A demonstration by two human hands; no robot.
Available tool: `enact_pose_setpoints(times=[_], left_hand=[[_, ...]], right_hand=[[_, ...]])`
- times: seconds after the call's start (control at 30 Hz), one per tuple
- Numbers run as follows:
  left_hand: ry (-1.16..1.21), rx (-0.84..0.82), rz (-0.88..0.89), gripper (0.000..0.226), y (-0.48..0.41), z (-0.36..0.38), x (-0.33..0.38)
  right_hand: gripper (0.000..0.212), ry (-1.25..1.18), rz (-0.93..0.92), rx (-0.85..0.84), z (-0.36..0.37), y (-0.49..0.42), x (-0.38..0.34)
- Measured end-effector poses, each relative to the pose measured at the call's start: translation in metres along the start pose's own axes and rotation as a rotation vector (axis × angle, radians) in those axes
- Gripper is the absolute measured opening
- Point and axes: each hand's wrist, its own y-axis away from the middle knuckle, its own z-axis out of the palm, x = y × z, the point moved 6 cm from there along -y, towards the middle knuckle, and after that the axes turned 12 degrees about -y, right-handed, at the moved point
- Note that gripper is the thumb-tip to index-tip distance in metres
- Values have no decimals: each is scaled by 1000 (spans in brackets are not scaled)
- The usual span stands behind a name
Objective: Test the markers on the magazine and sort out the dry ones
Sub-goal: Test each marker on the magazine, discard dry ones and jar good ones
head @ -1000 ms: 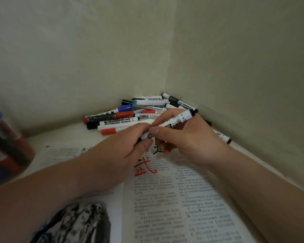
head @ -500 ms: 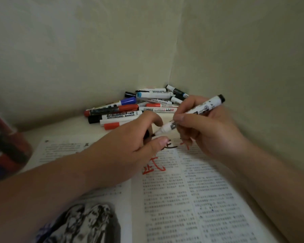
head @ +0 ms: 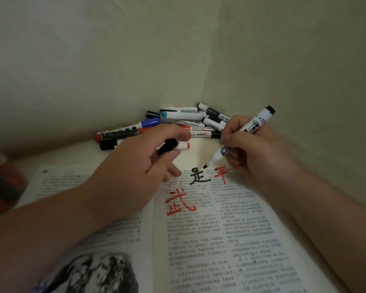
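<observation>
Since the last frame your right hand (head: 256, 153) has tipped its one gripped marker (head: 255, 123) down, nib at the far edge of the magazine (head: 220, 240). Your left hand (head: 131, 166) pinches one black cap (head: 167, 145). Roughly ten markers (head: 184, 121) lie heaped in the far corner of the bench (head: 199, 152).

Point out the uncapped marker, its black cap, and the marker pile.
uncapped marker (head: 224, 150), head view, white barrel at the printed code.
black cap (head: 167, 145), head view, middle of its side.
marker pile (head: 184, 115), head view, barrel of the light-blue-capped marker.
</observation>
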Motion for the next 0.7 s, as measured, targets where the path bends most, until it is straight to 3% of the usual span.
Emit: enact_pose_setpoints(times=[0.17,0.37,0.6,0.7], left_hand=[[56,-49,-10,27,2,3,1],[-43,14,111,41,3,0,7],[46,11,-75,37,4,-2,-6],[145,8,-120,35,4,-4,-4]], right_hand=[[12,12,20,-56,5,3,-1],[13,100,213,-262,20,15,5],[16,203,271,-272,22,21,-5],[6,319,290,-273,21,20,-15]])
